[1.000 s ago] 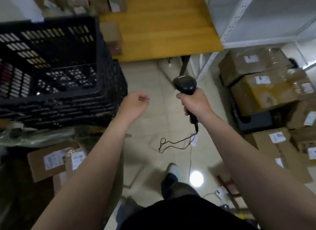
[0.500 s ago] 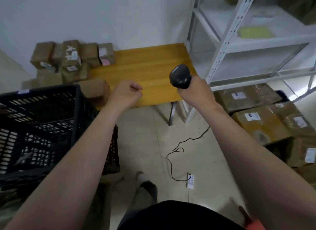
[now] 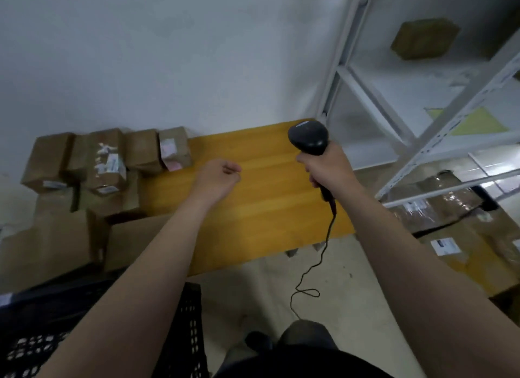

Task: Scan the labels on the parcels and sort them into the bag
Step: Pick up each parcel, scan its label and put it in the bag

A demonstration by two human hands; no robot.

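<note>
Since half a second ago my head has come up and I have stepped closer. The black crate (image 3: pixel 180 335) has slid down to the near left corner, and the yellow wooden surface (image 3: pixel 267 209) now fills the middle of the head view. Both hands have moved out over it.

My right hand (image 3: pixel 327 168) grips the handle of the scanner (image 3: pixel 309 138), head up and pointing away from me, with its cable (image 3: pixel 323 251) hanging down to the floor. My left hand (image 3: pixel 218 178) hovers over the surface with the fingers loosely curled, holding nothing.

The parcels (image 3: pixel 109 161) stand in a cluster at the far left of the surface against the wall, to the left of my left hand and not yet touched. Some labels show on them, blurred. More boxes (image 3: pixel 450 237) lie on the floor to the right under the white shelf rack (image 3: pixel 394 118). I cannot see the bag.

I judge I am between parcels, reaching for the next one. The next move calls for my left hand to go left, take the nearest parcel and turn its label towards the scanner.
</note>
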